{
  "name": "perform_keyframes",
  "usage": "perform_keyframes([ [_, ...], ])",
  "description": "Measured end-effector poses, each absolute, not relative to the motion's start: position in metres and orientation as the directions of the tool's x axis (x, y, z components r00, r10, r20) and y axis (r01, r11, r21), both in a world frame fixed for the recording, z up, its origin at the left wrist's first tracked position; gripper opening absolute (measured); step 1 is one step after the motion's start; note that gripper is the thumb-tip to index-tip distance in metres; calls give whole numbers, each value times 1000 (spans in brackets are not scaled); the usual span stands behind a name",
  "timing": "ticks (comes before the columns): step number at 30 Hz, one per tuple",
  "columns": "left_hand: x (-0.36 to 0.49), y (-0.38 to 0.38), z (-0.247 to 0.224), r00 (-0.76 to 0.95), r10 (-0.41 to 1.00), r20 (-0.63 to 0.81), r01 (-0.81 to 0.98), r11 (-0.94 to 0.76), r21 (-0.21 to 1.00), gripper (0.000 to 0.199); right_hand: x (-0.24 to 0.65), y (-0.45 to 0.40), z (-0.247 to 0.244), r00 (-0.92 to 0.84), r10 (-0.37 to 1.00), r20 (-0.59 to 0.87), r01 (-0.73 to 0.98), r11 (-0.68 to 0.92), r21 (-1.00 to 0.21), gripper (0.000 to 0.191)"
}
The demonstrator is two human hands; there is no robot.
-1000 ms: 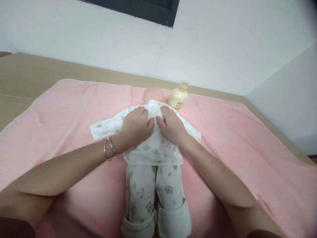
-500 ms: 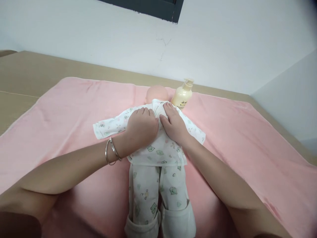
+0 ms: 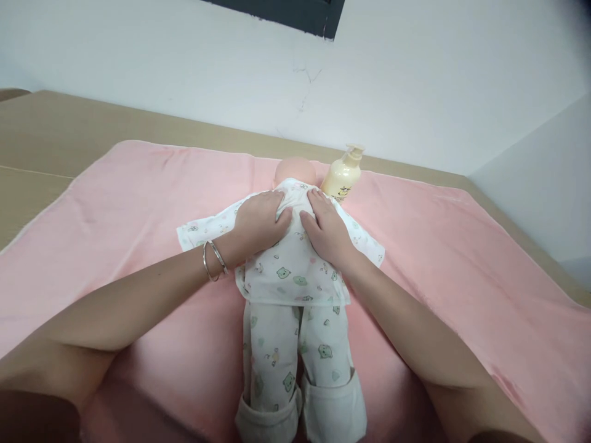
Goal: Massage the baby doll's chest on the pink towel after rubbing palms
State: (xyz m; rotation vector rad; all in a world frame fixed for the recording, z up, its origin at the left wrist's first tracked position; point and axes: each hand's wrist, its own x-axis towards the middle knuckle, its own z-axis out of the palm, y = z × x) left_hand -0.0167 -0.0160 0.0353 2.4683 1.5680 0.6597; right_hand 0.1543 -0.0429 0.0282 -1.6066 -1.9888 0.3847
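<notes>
A baby doll (image 3: 295,171) lies with its head toward the wall, dressed in a white printed top (image 3: 290,277) and matching trousers (image 3: 274,357) with folded white cuffs. My left hand (image 3: 263,218), with two silver bangles (image 3: 215,261) at the wrist, rests on the left of the doll's upper body, thumb apart from the fingers. On the other side my right hand (image 3: 327,231) lies flat on the top, its fingers pointing to the shoulder. Between the thumbs the cloth is slightly creased. Both sleeves stretch out sideways.
A pale yellow pump bottle (image 3: 342,175) stands just right of the doll's head. Pink blanket (image 3: 438,264) spreads under everything, over a wooden table (image 3: 69,129). Behind rises a white wall (image 3: 207,74) with a dark frame (image 3: 305,15) at its top.
My left hand has gone from a closed fist, gathering the cloth near the neckline, to lying open on the top. The top's upper part looks smoother. My right hand has hardly moved.
</notes>
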Motion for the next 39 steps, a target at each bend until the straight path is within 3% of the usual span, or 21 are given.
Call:
perform_keyframes([
  [5,-16,-12,31,361,889,281,797,-451,402,53,158,-41,28,-177,959,220,835,265,-482,68],
  [10,-18,-4,36,366,903,224,777,-429,461,38,160,-40,39,-305,942,141,882,335,-332,70],
  [13,-21,1,33,379,891,250,760,-454,465,37,153,-46,45,-277,951,141,907,307,-287,67],
  [19,-26,5,29,419,867,269,735,-498,460,40,136,-65,48,-162,968,192,926,217,-310,63],
  [24,-17,-6,39,368,895,252,806,-443,394,32,143,-56,49,-156,979,128,909,193,-369,62],
  [28,-8,-26,43,374,876,305,835,-461,301,28,155,-36,44,-244,951,193,848,305,-434,50],
  [32,-2,-44,40,436,815,383,813,-539,221,37,158,-30,40,-277,926,257,845,362,-393,39],
  [39,-7,-21,46,316,931,185,879,-360,312,36,140,-61,45,-195,954,226,910,262,-322,56],
])
